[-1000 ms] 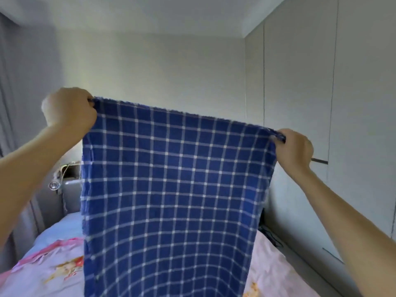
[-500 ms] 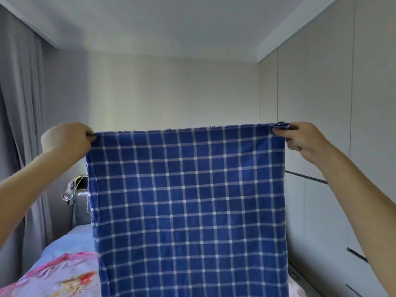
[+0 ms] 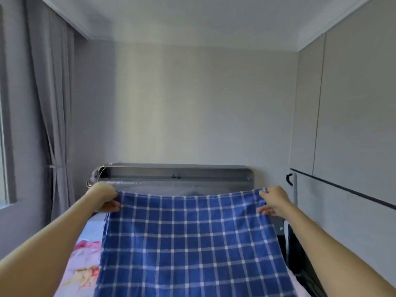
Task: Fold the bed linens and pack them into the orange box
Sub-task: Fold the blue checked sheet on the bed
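Over the bed, just short of the headboard, holds the blue checked linen stretched out. Grips its headboard-side left corner in the left hand, fingers curled; pinches the right corner in the right hand.

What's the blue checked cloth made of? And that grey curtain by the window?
The blue checked cloth looks like thin woven cotton, matte: it sags and creases between the left hand and right hand. The grey curtain seems a heavier, dull fabric, hanging in long folds. The exact fibres can't be told.
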